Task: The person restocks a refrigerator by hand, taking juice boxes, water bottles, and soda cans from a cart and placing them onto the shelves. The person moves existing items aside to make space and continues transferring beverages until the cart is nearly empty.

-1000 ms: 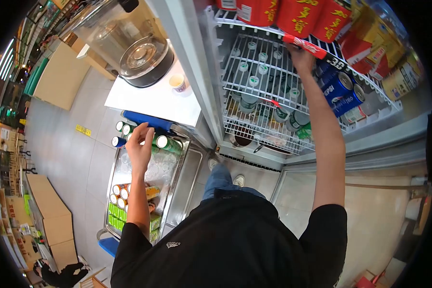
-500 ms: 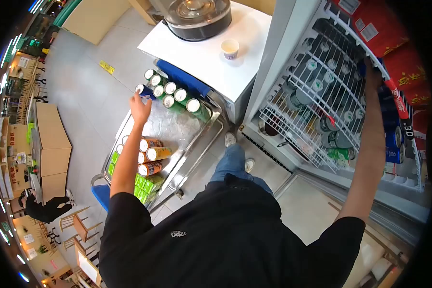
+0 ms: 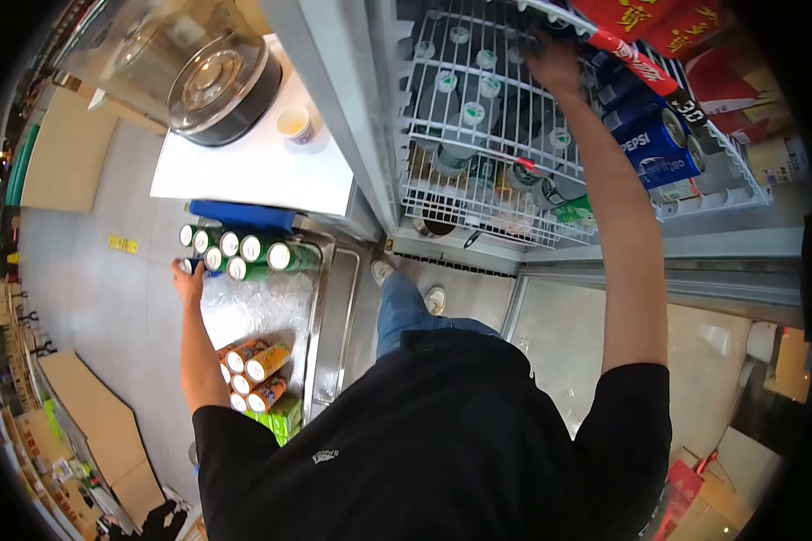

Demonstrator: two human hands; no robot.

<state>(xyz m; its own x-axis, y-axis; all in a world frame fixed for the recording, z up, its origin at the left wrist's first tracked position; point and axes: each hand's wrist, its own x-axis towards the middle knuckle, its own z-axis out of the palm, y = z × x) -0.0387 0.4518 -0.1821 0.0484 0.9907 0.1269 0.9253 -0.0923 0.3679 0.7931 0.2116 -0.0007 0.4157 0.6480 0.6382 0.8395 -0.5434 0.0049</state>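
While the left hand (image 3: 188, 285) was at the left corner of the metal tray (image 3: 318, 320), its fingers were clasped about the upper part of a blue can (image 3: 190, 265), thumb on one side and fingertips on the other; the can lay straight ahead of the palm, top uppermost, its long axis roughly upright, just beside the green cans (image 3: 281, 256); the left hand was plainly the nearer, since the right hand (image 3: 558, 70) was well apart, inside the fridge (image 3: 361, 117), near the blue Pepsi cans (image 3: 650, 144); its fingers were blurred and shadowed, so whether they held anything could not be told.
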